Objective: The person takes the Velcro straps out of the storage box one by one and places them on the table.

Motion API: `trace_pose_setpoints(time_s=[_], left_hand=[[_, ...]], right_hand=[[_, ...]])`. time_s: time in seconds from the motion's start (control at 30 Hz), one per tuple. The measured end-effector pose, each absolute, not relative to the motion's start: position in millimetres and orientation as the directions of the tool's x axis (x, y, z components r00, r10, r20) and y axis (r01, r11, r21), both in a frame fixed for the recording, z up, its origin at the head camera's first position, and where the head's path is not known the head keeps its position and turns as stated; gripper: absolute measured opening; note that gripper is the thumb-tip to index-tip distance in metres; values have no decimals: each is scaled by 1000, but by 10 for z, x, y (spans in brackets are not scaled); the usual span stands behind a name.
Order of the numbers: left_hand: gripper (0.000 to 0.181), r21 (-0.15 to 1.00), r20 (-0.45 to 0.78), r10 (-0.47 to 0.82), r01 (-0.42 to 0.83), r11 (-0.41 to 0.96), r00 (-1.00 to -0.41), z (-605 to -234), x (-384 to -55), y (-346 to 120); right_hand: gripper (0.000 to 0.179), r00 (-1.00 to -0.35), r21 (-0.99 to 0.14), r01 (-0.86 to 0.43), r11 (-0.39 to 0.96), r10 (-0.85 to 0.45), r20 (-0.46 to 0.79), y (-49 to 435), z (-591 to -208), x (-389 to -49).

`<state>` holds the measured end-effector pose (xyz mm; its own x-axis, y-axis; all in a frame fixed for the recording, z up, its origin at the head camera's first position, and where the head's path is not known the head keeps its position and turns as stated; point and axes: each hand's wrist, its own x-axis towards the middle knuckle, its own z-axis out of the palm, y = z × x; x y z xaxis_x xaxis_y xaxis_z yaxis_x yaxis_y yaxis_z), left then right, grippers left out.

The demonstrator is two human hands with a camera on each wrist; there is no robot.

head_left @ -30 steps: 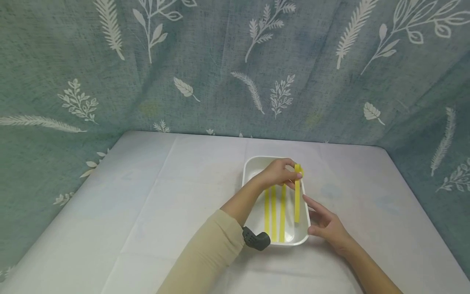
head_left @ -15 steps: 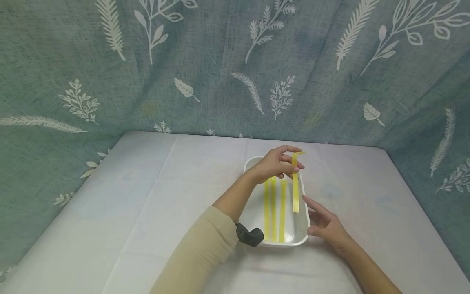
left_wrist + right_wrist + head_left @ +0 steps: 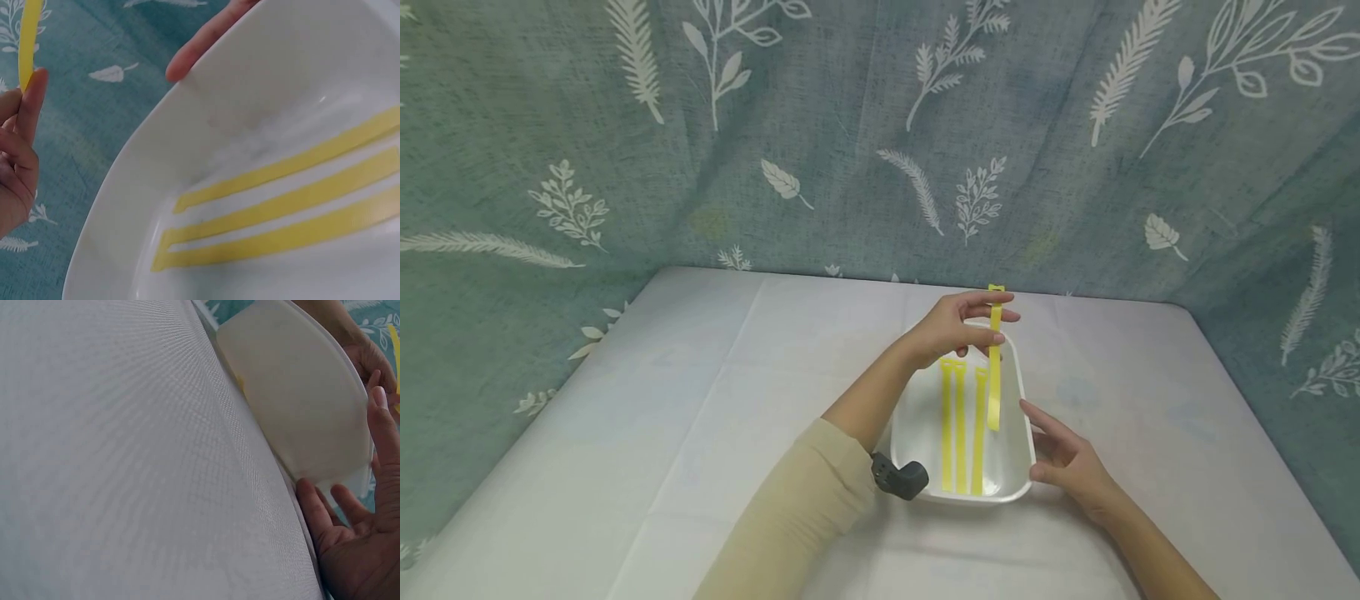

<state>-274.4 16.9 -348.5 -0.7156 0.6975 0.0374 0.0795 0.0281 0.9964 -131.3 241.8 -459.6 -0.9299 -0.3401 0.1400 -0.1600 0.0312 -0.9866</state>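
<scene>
My left hand (image 3: 958, 332) pinches a yellow strip (image 3: 995, 375) between thumb and fingers. It is flat and narrow with a slotted head, held head up, its lower end hanging over a white tray (image 3: 1028, 408). Inside the tray, three similar yellow strips (image 3: 961, 433) lie side by side, lengthwise. In the left wrist view, the held strip (image 3: 29, 37) rises from the fingertips beyond the rim. My right hand (image 3: 1071, 468) is at the tray's right side, index finger and thumb touching the wall; the right wrist view shows its fingers (image 3: 382, 425) spread along the outside.
The tray stands on a table with a white cloth (image 3: 760, 400). A green-blue leaf-patterned curtain (image 3: 842, 150) hangs behind and at the sides. A dark camera mount (image 3: 901, 478) on my left wrist overlaps the tray's near left corner.
My left hand has lifted the yellow strip up and slightly left, its head now upright above the fingers. The right hand has stayed at the tray's side.
</scene>
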Motion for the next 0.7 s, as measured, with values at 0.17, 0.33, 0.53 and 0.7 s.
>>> trace_pose_setpoints(time_s=[0.17, 0.33, 0.53, 0.7], left_hand=[[63, 996, 10, 677, 70, 61, -736, -3491, -2766, 101], [72, 989, -10, 660, 92, 120, -752, -3491, -2781, 0], [78, 984, -13, 641, 104, 145, -767, -3485, -2816, -166], [80, 987, -30, 625, 77, 143, -780, -3481, -2856, -333]], right_hand=[[78, -923, -987, -161, 9, -356, 148, 2433, -4611, -1315], [79, -917, -986, -165, -11, -367, 157, 2440, -4622, -1325], [78, -908, -984, -177, -34, -380, 176, 2447, -4630, -1339], [78, -904, -981, -188, -39, -384, 189, 2450, -4632, -1339]])
